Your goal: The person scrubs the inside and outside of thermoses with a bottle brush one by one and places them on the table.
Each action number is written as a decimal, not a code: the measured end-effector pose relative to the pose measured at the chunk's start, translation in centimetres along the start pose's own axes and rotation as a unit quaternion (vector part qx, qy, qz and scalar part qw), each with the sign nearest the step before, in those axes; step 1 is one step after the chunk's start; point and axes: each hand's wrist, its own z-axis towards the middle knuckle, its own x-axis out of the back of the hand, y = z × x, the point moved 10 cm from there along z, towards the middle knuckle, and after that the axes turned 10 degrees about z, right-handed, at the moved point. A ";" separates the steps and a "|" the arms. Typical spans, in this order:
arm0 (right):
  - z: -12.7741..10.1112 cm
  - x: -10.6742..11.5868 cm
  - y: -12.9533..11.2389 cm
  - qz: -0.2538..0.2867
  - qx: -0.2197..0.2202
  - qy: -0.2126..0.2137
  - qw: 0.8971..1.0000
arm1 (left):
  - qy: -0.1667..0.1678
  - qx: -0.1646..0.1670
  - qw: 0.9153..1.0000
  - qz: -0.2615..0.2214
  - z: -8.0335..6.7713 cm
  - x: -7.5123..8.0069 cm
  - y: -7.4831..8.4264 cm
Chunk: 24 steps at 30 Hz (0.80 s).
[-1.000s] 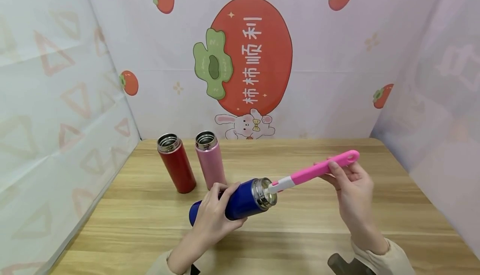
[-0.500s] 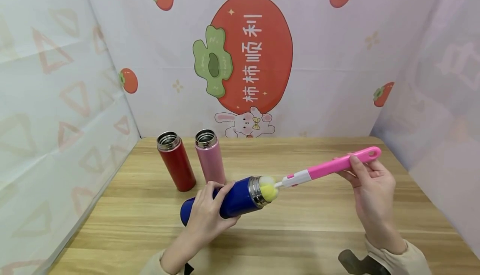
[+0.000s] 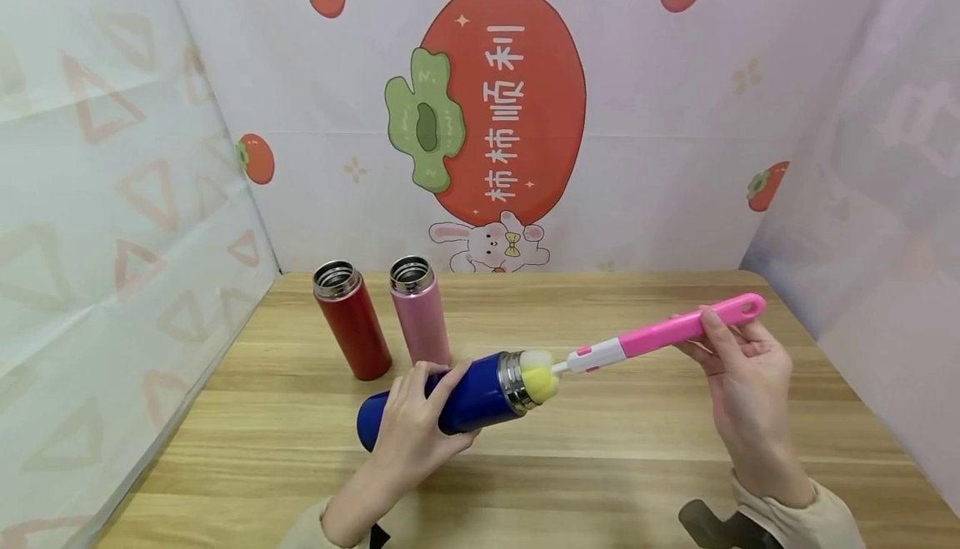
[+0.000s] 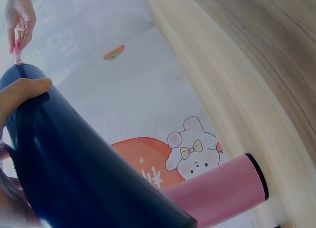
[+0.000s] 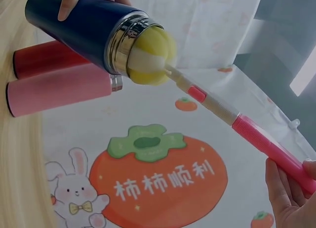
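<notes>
My left hand (image 3: 416, 428) grips a blue vacuum flask (image 3: 480, 395) round its body and holds it tilted, its steel mouth facing right. With thumb and fingers my right hand (image 3: 750, 382) pinches the pink handle of a bottle brush (image 3: 667, 332). The brush's yellow and white sponge head (image 5: 153, 55) sits in the flask's mouth, part of it bulging out and the rest hidden inside. In the left wrist view the flask (image 4: 74, 154) fills the near side, with my left thumb across it.
A red flask (image 3: 354, 328) and a pink flask (image 3: 422, 320), both without lids, stand upright on the wooden table (image 3: 600, 457) behind the left hand. A printed cloth (image 3: 645, 116) hangs behind the table, with more cloth at the sides.
My right hand has moved right, drawing the brush outward so its sponge head now shows at the flask's mouth. The flask and left hand have shifted slightly left.
</notes>
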 end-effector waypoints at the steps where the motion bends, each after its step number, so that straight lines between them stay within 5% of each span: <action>1: 0.0 0.0 0.1 0.001 0.000 0.001 1.000 | 0.003 -0.001 1.000 0.000 0.0 0.0 0.0; 8: 0.0 -0.2 0.5 0.035 0.001 0.005 0.999 | 0.013 0.003 1.000 -0.003 0.4 0.3 0.2; 24: -0.4 -0.4 1.7 -0.012 -0.001 -0.002 1.000 | 0.022 0.009 1.000 0.009 0.5 0.6 -0.1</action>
